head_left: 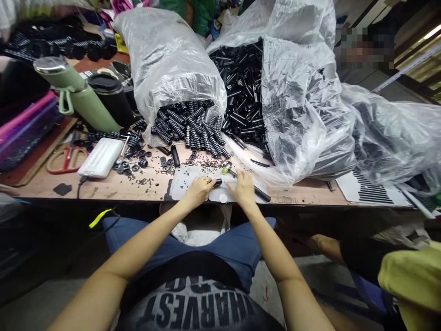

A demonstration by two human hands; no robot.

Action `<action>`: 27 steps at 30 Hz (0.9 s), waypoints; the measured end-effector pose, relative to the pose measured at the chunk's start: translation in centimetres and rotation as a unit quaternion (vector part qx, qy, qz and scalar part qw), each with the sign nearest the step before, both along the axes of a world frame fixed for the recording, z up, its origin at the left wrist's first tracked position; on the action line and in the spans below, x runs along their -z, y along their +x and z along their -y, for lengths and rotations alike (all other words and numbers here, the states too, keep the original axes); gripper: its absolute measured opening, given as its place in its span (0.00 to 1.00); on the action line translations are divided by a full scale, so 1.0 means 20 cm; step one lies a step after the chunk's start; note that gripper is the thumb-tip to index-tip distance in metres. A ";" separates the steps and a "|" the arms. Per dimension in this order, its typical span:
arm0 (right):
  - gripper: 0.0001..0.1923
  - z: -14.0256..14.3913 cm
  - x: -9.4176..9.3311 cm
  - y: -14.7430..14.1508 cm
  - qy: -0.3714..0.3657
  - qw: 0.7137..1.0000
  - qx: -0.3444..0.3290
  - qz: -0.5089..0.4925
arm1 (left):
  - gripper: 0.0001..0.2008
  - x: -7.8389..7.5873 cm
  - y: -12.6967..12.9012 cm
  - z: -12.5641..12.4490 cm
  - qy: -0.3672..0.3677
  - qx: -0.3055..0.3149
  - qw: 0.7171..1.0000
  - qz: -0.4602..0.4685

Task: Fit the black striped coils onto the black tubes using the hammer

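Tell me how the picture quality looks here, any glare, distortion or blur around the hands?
Head view: wide-angle bending curves the table edge; glare whitens the clear plastic bags; the top left corner is smeared; a pixelated patch sits top right. The left hand and right hand are sharp, but the small black part between them is tiny.
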State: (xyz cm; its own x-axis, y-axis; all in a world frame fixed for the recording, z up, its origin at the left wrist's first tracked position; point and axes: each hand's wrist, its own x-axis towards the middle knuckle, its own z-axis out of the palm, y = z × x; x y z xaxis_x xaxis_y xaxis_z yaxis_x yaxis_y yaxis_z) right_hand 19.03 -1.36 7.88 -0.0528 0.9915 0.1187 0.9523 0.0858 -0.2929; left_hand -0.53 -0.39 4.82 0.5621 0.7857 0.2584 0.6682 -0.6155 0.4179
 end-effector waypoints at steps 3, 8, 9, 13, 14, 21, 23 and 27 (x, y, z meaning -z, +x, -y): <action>0.13 -0.02 -0.05 0.16 -0.043 0.992 0.087 0.079 | 0.17 0.00 -0.04 -0.02 0.062 -0.003 0.997 -0.051; 0.17 0.15 -0.12 0.14 -0.032 0.993 0.104 -0.035 | 0.21 0.02 -0.04 0.01 0.096 -0.010 0.994 -0.056; 0.18 0.19 -0.12 0.11 -0.029 0.994 0.095 -0.052 | 0.21 0.02 -0.04 0.01 0.097 -0.014 0.994 -0.054; 0.17 0.30 -0.14 0.02 -0.115 0.991 0.069 -0.003 | 0.21 0.01 -0.01 0.03 0.089 -0.028 0.994 -0.061; 0.17 0.31 -0.16 0.00 -0.127 0.990 0.066 0.005 | 0.21 0.01 0.00 0.04 0.085 -0.028 0.994 -0.064; 0.23 0.35 -0.31 -0.20 -0.043 0.995 -0.017 -0.083 | 0.35 0.06 0.17 0.15 0.059 -0.024 0.994 -0.088; 0.21 0.36 -0.27 -0.26 -0.093 0.994 -0.055 -0.031 | 0.33 0.10 0.19 0.16 0.059 -0.027 0.994 -0.085; 0.19 0.34 -0.20 -0.27 -0.146 0.986 -0.067 0.038 | 0.29 0.12 0.18 0.10 0.079 -0.024 0.994 -0.067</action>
